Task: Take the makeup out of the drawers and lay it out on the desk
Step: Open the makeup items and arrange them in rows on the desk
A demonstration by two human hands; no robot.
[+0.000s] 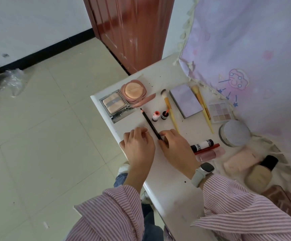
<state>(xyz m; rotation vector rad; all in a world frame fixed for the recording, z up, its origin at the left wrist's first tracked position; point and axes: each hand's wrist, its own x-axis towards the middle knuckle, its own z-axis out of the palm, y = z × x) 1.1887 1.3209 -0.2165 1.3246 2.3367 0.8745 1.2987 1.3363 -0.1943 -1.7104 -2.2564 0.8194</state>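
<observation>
Makeup lies spread on the white desk (172, 174). My right hand (176, 146) pinches the near end of a black pencil (149, 121), which lies flat and points away. Just left of it, my left hand (138, 145) rests at the desk's edge with its fingers curled; whether it holds anything is hidden. Beyond the pencil sit a square silver compact (114, 106), a round pink compact (134, 91), two small orange-capped bottles (156, 116) and a yellow-handled brush (170, 108). No drawer is in view.
To the right lie a lilac palette (185, 103), an eyeshadow palette (220, 112), a round powder jar (234, 133), lip tubes (205, 148) and a foundation bottle (261, 173). A pink cloth (245, 49) hangs behind. A brown door (132, 28) and the tiled floor (45, 127) are at left.
</observation>
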